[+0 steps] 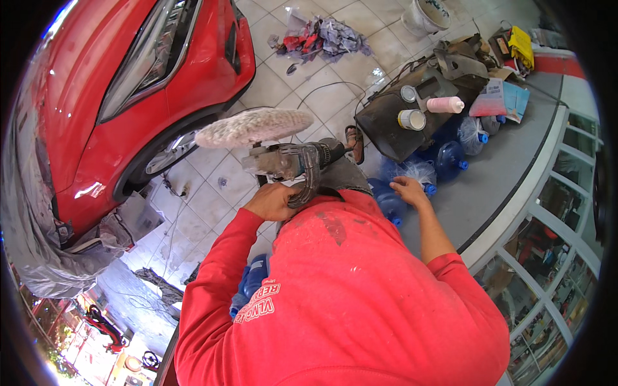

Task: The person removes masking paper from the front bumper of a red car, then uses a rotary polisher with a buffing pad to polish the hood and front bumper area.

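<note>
My left hand [271,201] is closed on the black side handle of a power polisher [290,159], held upright in front of my waist. Its round, fluffy whitish pad [254,127] points away from me, toward the red car [77,96]. Apart from the polisher, my right hand [408,189] hangs with its fingers loosely bent and apart, and nothing shows in it. Beyond and below it stand large blue water jugs [449,159], some with clear plastic on them.
On a dark bench-like block [381,122] stand an open can [412,119], a lid-like can [408,93] and a pink bottle [444,105]. Crumpled rags [325,40] and a white bucket [426,17] lie farther off. A cord [322,85] crosses the tiled floor. Glass cabinet [547,238] stands right.
</note>
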The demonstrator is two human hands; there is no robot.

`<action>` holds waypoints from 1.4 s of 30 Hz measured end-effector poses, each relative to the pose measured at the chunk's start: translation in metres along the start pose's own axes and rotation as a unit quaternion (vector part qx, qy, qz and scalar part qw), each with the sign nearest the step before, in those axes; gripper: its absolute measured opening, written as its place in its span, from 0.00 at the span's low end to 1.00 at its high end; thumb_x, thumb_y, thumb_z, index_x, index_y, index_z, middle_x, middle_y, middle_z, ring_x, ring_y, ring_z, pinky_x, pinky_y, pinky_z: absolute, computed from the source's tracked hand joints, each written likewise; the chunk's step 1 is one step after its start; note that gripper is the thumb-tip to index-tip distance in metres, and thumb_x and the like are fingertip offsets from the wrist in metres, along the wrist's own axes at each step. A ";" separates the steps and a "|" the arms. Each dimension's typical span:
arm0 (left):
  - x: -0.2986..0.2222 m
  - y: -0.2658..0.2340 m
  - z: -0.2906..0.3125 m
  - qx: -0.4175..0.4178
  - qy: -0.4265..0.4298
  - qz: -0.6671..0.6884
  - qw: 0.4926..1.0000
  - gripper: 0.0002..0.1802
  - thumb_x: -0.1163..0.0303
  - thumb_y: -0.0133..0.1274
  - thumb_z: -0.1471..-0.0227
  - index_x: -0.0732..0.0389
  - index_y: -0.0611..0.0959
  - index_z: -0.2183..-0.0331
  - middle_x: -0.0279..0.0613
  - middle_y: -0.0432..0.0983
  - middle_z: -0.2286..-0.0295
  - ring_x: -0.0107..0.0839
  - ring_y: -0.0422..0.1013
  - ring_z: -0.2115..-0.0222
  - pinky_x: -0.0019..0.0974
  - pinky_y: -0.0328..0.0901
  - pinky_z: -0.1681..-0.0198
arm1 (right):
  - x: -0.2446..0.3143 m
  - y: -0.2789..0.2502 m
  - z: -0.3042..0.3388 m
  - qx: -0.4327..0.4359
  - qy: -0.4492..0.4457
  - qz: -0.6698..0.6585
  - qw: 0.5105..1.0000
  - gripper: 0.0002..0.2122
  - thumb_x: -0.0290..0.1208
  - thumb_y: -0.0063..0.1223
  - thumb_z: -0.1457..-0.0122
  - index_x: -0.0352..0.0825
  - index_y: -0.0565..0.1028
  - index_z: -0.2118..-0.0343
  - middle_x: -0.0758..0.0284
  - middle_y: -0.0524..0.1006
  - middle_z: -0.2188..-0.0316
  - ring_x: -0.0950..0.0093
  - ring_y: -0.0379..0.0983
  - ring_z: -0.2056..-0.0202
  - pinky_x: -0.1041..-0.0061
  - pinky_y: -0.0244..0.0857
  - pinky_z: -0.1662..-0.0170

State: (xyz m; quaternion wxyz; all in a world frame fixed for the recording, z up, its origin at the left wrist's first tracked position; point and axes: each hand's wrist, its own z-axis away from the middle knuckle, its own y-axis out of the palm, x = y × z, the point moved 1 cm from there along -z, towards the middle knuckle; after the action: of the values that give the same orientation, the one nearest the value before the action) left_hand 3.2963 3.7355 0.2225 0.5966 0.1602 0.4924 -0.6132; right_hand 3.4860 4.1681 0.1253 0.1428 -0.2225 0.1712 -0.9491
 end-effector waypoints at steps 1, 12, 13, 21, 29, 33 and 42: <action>-0.003 -0.003 0.008 0.001 0.001 -0.009 1.000 0.18 0.59 0.62 0.55 0.54 0.86 0.60 0.56 0.81 0.73 0.60 0.77 0.68 0.57 0.69 0.66 | -0.003 0.001 0.003 -0.009 0.019 -0.015 1.000 0.26 0.41 0.64 0.38 0.27 0.77 0.43 0.58 0.84 0.54 0.71 0.81 0.59 0.71 0.74 0.54; -0.017 0.003 0.022 0.017 -0.020 -0.008 1.000 0.21 0.64 0.61 0.60 0.59 0.85 0.60 0.58 0.80 0.74 0.59 0.77 0.68 0.55 0.70 0.65 | -0.025 0.031 -0.010 -0.040 -0.094 0.118 0.988 0.28 0.44 0.65 0.42 0.29 0.77 0.43 0.52 0.83 0.51 0.58 0.81 0.52 0.63 0.73 0.48; -0.019 0.005 0.006 0.008 -0.021 0.024 0.999 0.21 0.63 0.61 0.61 0.60 0.85 0.60 0.58 0.80 0.74 0.59 0.77 0.68 0.55 0.70 0.65 | -0.007 0.027 -0.015 -0.046 -0.100 0.116 0.987 0.28 0.44 0.65 0.42 0.29 0.77 0.43 0.51 0.82 0.50 0.57 0.80 0.50 0.62 0.72 0.46; -0.008 0.018 -0.091 0.036 -0.008 0.023 0.999 0.17 0.64 0.62 0.59 0.66 0.84 0.68 0.59 0.80 0.74 0.57 0.79 0.68 0.53 0.71 0.64 | 0.071 0.014 -0.051 -0.091 -0.178 0.060 0.978 0.28 0.42 0.65 0.42 0.32 0.77 0.42 0.51 0.81 0.49 0.58 0.80 0.49 0.63 0.72 0.45; 0.023 0.093 -0.160 0.101 0.006 -0.107 0.989 0.21 0.65 0.59 0.59 0.56 0.86 0.59 0.56 0.83 0.65 0.59 0.78 0.59 0.57 0.72 0.55 | 0.057 0.021 -0.054 -0.023 -0.129 0.089 0.987 0.28 0.42 0.65 0.41 0.32 0.76 0.41 0.51 0.81 0.47 0.57 0.81 0.50 0.63 0.73 0.46; -0.006 0.063 -0.141 0.112 0.035 -0.126 0.985 0.21 0.63 0.60 0.58 0.57 0.86 0.58 0.57 0.83 0.65 0.59 0.78 0.60 0.57 0.71 0.55 | 0.031 0.026 -0.053 -0.002 -0.124 0.079 0.989 0.28 0.42 0.64 0.42 0.31 0.76 0.41 0.51 0.80 0.47 0.56 0.80 0.49 0.62 0.72 0.45; -0.056 -0.027 -0.060 0.158 -0.005 -0.053 0.986 0.19 0.63 0.63 0.58 0.64 0.85 0.64 0.56 0.80 0.75 0.58 0.78 0.68 0.56 0.70 0.63 | 0.064 0.019 -0.061 -0.021 -0.205 0.133 0.969 0.29 0.38 0.62 0.46 0.33 0.74 0.40 0.52 0.78 0.44 0.51 0.74 0.44 0.58 0.68 0.40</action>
State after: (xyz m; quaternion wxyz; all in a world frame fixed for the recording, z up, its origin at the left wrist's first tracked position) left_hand 3.2623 3.8100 0.2493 0.5329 0.2231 0.3940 -0.7148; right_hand 3.4058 4.1442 0.0909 0.2949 -0.3909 0.1861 -0.8518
